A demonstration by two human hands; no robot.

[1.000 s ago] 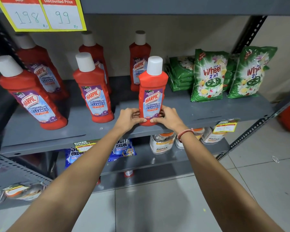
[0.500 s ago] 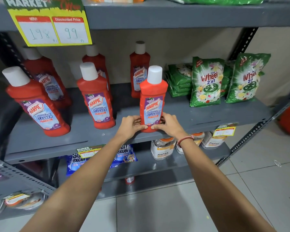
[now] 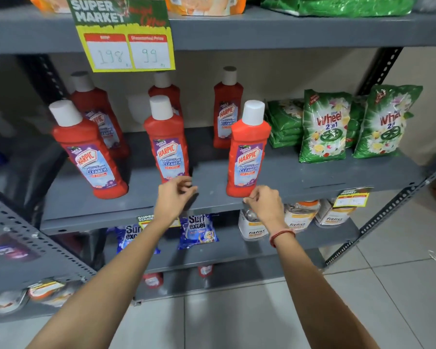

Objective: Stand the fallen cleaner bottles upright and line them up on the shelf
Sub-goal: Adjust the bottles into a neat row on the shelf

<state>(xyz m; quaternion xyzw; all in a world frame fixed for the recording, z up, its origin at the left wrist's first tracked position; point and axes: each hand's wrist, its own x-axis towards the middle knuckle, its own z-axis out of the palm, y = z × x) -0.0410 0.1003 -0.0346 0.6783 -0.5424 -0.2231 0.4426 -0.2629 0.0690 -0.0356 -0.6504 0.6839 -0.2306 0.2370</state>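
Several red Harpic cleaner bottles with white caps stand upright on the grey shelf (image 3: 300, 177). Three stand along the front: a left bottle (image 3: 88, 157), a middle bottle (image 3: 168, 144) and a right bottle (image 3: 248, 154). Three more stand behind, the rightmost one (image 3: 227, 109) near the back wall. My left hand (image 3: 175, 191) hovers in front of the shelf between the middle and right front bottles, fingers loosely curled, holding nothing. My right hand (image 3: 262, 200) is just below the right bottle's base at the shelf edge, fingers curled; whether it touches the bottle is unclear.
Green Wheel detergent bags (image 3: 325, 124) stand and lie at the shelf's right end. A price sign (image 3: 126, 46) hangs from the shelf above. Surf Excel packs (image 3: 198, 230) and white jars (image 3: 252, 225) fill the lower shelf. Slotted uprights (image 3: 388, 215) frame the rack; tiled floor lies below.
Both hands have let go of the right front bottle, which stays upright. My left hand drew away to the left; my right hand dropped to the shelf edge. The view tilted upward.
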